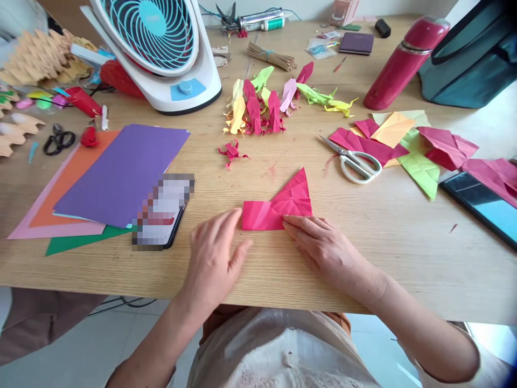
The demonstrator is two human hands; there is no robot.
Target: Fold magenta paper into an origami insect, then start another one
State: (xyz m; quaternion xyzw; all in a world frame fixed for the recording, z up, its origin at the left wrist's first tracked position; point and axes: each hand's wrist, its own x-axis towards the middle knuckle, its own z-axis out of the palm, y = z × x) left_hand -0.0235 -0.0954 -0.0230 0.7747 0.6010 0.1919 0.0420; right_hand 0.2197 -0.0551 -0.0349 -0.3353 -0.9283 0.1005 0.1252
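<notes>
A pinkish-red sheet of origami paper (291,199) lies on the table in front of me, folded into a low band on the left and a creased, pointed flap on the right. My right hand (317,242) presses its fingertips together on the paper's lower right edge; the thumb is mostly hidden. Just left of the paper, my left hand (216,253) hovers with fingers stretched out and thumb apart, holding nothing. Beyond the paper sits a small red folded paper figure (232,153) with thin legs. Several more colourful folded figures (253,110) cluster behind it.
White-handled scissors (358,166) and folded paper pieces (391,134) lie right, near a tablet (480,196). Coloured sheets (121,167) and a phone (163,210) lie left. A fan (177,81) and a red flask (398,70) stand farther back.
</notes>
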